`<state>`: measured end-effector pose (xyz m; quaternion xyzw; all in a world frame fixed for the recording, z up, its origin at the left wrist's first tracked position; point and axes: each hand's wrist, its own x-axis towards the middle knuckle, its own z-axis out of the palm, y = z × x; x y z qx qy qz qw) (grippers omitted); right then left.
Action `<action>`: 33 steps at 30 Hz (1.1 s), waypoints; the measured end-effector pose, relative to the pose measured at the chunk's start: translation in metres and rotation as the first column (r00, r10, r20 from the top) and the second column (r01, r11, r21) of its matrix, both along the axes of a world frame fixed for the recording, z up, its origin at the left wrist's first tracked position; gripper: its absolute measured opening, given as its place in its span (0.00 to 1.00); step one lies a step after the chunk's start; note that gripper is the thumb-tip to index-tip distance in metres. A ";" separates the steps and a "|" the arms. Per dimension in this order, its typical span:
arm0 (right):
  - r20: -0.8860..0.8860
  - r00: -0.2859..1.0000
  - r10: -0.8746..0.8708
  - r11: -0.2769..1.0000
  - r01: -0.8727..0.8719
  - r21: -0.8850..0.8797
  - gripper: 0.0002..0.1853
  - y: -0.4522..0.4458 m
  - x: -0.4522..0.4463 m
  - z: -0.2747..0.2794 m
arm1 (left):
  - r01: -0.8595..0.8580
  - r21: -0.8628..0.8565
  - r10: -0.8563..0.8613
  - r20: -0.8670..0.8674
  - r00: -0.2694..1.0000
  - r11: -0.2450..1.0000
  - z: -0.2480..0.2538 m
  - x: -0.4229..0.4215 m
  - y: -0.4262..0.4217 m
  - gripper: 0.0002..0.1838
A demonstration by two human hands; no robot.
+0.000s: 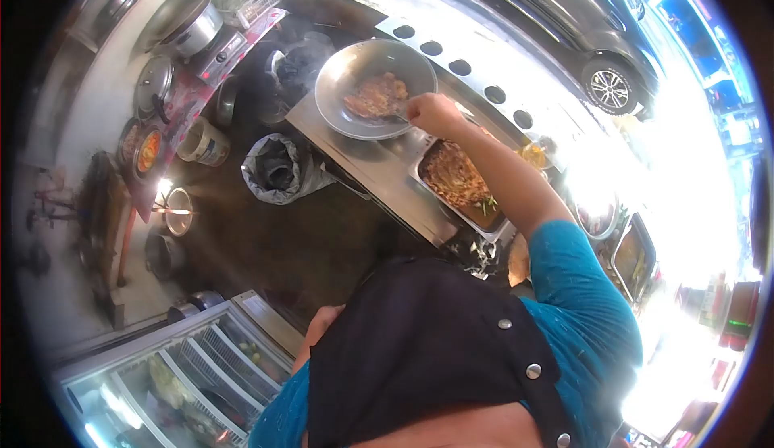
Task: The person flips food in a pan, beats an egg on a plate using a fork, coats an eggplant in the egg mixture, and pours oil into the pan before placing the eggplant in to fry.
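Note:
My right hand (434,115) is closed at the right rim of a wide metal bowl (334,69). A short piece of a spoon-like metal utensil (393,116) sticks out from its fingers into the bowl. Reddish-brown meat pieces (377,95) lie in the bowl, touching the utensil's end. Below my right forearm stands a metal tray (420,175) of brown marinated food (451,172) with liquid and some green bits. At the left edge of my dark apron a bit of my left arm or hand (322,324) shows; its fingers are hidden.
The bowl stands on a steel counter (367,166) with round holes along its back ledge. A bin with a grey liner (270,194) stands left of it. A glass-topped display fridge (185,375) is at lower left. Pots and a burner (222,54) line the left wall.

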<state>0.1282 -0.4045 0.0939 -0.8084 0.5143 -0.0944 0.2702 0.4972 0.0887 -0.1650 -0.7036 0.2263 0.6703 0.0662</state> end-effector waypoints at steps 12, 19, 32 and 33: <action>-0.476 0.879 0.010 0.994 0.041 0.097 0.12 -0.081 0.072 -0.085 | -0.638 -0.203 0.668 0.152 0.729 0.743 0.015 0.091 -0.038 0.18; -0.426 0.903 -0.061 0.995 0.087 0.040 0.12 -0.085 0.076 -0.085 | -0.674 -0.146 0.675 -0.052 0.736 0.724 -0.007 0.111 -0.072 0.13; -0.390 0.921 0.007 0.998 -0.029 -0.049 0.14 -0.076 0.037 -0.001 | -0.496 -0.240 0.504 -0.029 0.863 0.835 0.014 0.117 -0.155 0.12; -0.474 0.876 0.092 0.995 -0.100 0.008 0.13 -0.073 0.031 -0.009 | -0.481 -0.241 0.490 -0.025 0.872 0.843 0.015 0.117 -0.161 0.12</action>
